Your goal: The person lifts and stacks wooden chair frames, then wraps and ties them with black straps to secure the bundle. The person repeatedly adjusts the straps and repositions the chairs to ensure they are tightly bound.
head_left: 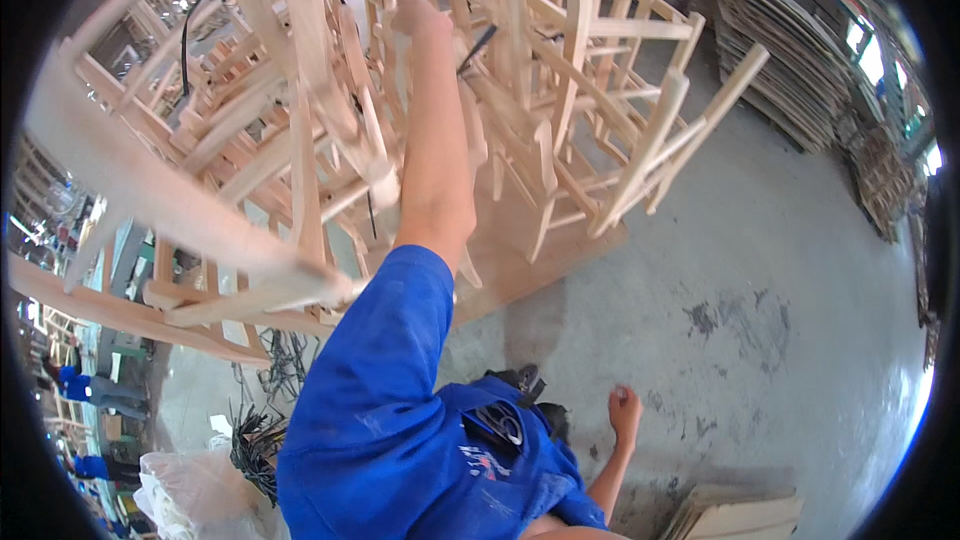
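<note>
Among the pale wooden chair frames (645, 150) in the head view, had the left hand (420, 15) stretched far out at the end of a straight arm, near the top of a post. Could not tell its grip, whether grasping the wood or just resting there. Saw a black strap (478, 48) just beside the wrist. Had the right hand (625, 408) low and well apart from the frames, above the grey floor (720, 270), fingers loosely curled; could not tell about anything small inside. Found the frames piled at odd tilts, the nearer ones on a flat wooden board (530, 270). Noticed a blurred wooden bar (170, 200) close at left, a tangle of black strips (258, 445) below, beside a whitish plastic bag (195, 490), and stacked brown sheets (780, 60) at upper right.
</note>
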The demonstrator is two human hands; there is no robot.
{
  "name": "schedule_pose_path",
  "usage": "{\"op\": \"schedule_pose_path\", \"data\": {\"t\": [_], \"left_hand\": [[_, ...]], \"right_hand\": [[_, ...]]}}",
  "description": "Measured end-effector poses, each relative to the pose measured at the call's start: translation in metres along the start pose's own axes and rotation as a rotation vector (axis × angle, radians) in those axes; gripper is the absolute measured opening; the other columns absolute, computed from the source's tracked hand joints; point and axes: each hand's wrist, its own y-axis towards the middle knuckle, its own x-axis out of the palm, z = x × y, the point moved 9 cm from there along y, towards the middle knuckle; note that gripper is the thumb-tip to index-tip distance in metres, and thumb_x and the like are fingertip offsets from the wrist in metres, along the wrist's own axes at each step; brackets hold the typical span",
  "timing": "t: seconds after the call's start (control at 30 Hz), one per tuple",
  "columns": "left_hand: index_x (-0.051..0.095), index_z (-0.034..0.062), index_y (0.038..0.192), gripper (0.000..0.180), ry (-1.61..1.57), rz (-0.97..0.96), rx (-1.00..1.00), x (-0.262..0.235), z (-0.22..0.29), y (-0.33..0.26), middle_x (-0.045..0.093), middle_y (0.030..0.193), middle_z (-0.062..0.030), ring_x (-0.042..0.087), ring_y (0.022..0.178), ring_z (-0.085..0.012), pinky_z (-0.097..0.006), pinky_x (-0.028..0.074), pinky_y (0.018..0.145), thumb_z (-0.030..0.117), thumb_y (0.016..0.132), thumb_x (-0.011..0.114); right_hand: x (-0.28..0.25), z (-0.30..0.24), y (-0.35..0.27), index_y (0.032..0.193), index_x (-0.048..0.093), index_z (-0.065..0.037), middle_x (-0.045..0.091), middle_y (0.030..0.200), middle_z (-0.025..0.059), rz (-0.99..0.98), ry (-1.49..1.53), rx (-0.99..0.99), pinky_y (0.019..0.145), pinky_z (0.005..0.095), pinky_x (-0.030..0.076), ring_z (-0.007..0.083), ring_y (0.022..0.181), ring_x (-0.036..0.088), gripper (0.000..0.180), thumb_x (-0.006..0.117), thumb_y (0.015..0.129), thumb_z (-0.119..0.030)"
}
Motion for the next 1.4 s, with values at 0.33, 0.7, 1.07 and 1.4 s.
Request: {"op": "schedule_pose_path", "data": {"t": [0.33,0.7,1.07,1.4], "left_hand": [[0.047,-0.006,0.108,0.047,0.204,0.153,0.469,0.076,0.056,0.173,0.058,0.097,-0.0172,0.061,0.086,-0.0271,-0.035,0.055,0.069,0.027,0.081,0.066],[0.055,-0.0051,0.096,0.038,0.15,-0.551,0.486,0.259,-0.009,0.131,0.064,0.09,-0.0153,0.064,0.08,-0.0259,-0.035,0.053,0.081,0.03,0.096,0.04],[0.043,-0.0083,0.128,0.074,0.737,-0.593,0.627,0.311,-0.062,0.027,0.053,0.125,-0.0214,0.051,0.118,-0.0298,-0.041,0.043,0.099,0.055,0.094,0.025],[0.049,0.0013,0.126,0.093,0.2,-0.285,0.512,0.238,-0.047,-0.001,0.058,0.118,-0.0178,0.053,0.111,-0.0322,-0.043,0.041,0.098,0.079,0.081,0.023]], "right_hand": [[-0.156,0.27,0.145,0.094,0.066,-0.004,0.066,0.079,0.0177,-0.268,-0.421,0.275,0.069,0.0402,0.05,0.0303,0.074,0.064,0.021,0.057,0.084,-0.02],[-0.638,-0.213,0.632,0.109,0.058,0.004,0.054,0.083,0.0052,0.608,0.058,-0.698,0.076,0.0245,0.046,0.0129,0.08,0.051,0.035,0.05,0.097,-0.027],[-0.285,-0.749,0.586,0.094,0.061,0.002,0.061,0.079,0.0169,-0.445,-0.414,-1.893,0.07,0.0335,0.048,0.0247,0.072,0.06,0.02,0.058,0.088,-0.017],[-0.036,-0.907,0.512,0.134,0.044,-0.009,0.061,0.113,0.0194,-0.905,0.403,-1.804,0.088,0.0376,0.046,0.0314,0.102,0.06,0.055,0.06,0.087,-0.03]]}}
